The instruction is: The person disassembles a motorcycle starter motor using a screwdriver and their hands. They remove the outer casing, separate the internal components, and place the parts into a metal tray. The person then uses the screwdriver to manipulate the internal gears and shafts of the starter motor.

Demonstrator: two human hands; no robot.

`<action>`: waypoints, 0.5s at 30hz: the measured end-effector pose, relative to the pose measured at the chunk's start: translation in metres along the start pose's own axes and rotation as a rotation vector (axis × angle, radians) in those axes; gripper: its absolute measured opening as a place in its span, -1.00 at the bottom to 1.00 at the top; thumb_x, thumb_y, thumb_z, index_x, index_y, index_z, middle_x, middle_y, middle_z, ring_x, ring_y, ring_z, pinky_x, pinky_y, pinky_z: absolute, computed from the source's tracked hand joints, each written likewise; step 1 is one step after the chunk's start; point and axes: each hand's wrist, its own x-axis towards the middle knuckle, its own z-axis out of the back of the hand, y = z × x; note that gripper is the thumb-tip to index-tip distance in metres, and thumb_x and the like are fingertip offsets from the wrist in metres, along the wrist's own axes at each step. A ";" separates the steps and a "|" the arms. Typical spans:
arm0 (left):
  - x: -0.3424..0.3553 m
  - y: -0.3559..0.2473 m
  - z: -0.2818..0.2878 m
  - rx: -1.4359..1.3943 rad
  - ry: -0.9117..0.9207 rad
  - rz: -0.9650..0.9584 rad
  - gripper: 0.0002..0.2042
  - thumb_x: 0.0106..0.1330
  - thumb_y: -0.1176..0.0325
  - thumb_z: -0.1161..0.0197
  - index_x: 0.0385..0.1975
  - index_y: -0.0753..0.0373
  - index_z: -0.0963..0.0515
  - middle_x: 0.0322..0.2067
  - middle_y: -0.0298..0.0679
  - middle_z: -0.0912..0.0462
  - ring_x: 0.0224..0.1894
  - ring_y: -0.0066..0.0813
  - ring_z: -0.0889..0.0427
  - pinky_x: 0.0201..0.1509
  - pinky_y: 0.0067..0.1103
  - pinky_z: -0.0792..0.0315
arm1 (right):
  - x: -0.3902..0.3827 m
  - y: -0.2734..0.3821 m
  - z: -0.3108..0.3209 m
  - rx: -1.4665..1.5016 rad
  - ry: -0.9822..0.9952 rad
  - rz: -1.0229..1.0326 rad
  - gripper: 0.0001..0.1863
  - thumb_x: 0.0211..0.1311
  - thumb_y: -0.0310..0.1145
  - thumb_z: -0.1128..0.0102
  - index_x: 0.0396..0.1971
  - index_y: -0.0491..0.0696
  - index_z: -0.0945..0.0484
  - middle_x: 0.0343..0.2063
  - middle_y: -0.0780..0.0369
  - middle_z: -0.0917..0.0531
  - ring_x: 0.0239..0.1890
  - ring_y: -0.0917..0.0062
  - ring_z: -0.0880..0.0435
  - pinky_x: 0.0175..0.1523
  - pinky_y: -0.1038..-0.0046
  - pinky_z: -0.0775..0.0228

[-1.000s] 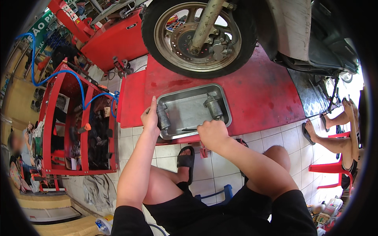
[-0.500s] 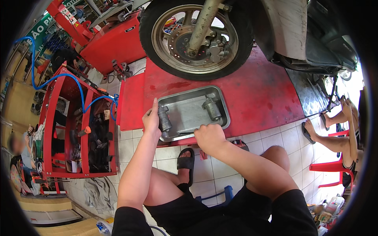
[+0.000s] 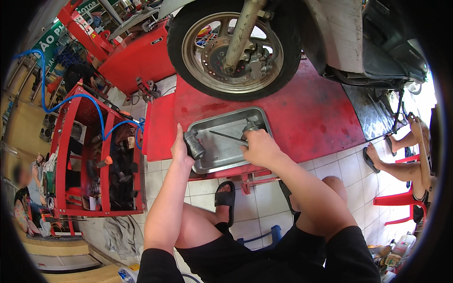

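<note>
My left hand [image 3: 180, 148] is closed on a grey metal cylindrical motor part [image 3: 195, 145], tilted over the left rim of a steel tray [image 3: 222, 154]. My right hand [image 3: 258, 145] is closed on a thin dark rod-like tool [image 3: 222, 135], which slants across the tray toward the left. A second cylindrical part [image 3: 250, 124] is at the tray's right side, partly hidden behind my right hand. The tray rests near the front edge of a red lift platform [image 3: 311, 113].
A scooter's front wheel [image 3: 188, 61] stands beyond the tray. A red tool cart [image 3: 64, 184] with a blue hose [image 3: 101, 113] is at left, a person [image 3: 23, 177] beside it. Another person's legs [image 3: 396, 170] and a red chair [image 3: 396, 200] are at right.
My right hand has moved up and right over the tray with the tool, covering much of the right part. The left part has tilted and shifted with my left hand.
</note>
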 end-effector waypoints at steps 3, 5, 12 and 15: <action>-0.007 0.000 -0.007 -0.224 0.068 0.099 -0.38 0.33 -0.24 -0.14 -0.05 0.31 -0.49 -0.19 -0.04 -0.61 -0.21 -0.15 -0.62 -0.15 -0.25 -0.59 | 0.000 0.013 -0.004 0.226 0.009 -0.069 -0.50 0.16 -0.08 -0.35 -0.18 -0.28 -0.64 -0.24 -0.12 -0.69 -0.11 -0.01 -0.68 0.04 0.19 -0.53; -0.029 0.000 -0.029 -0.289 0.105 0.107 -0.36 0.33 -0.25 -0.10 0.02 0.31 -0.47 -0.09 0.00 -0.58 -0.10 -0.08 -0.59 -0.02 -0.21 -0.56 | -0.005 0.019 -0.017 0.367 -0.088 -0.038 -0.28 0.16 0.07 -0.34 -0.04 -0.38 -0.54 -0.26 -0.19 -0.68 -0.09 -0.02 -0.68 0.06 0.19 -0.51; -0.068 0.013 -0.063 -0.276 0.226 -0.009 -0.25 0.35 -0.31 0.05 0.08 0.41 -0.42 0.04 0.02 -0.55 0.12 -0.07 -0.50 0.30 -0.22 -0.33 | -0.007 0.042 -0.026 0.392 -0.311 0.052 -0.39 -0.03 0.00 -0.52 -0.36 -0.31 -0.53 -0.47 -0.09 -0.69 -0.31 0.07 -0.74 -0.17 0.19 -0.56; -0.080 0.015 -0.065 -0.236 0.225 -0.067 -0.26 0.35 -0.34 0.06 0.10 0.34 -0.41 0.03 -0.05 -0.54 0.11 -0.16 -0.48 0.26 -0.26 -0.34 | -0.010 0.047 -0.008 0.488 -0.299 -0.003 -0.41 -0.06 -0.01 -0.53 -0.44 -0.29 -0.52 -0.50 -0.07 -0.68 -0.39 0.15 -0.74 -0.22 0.28 -0.56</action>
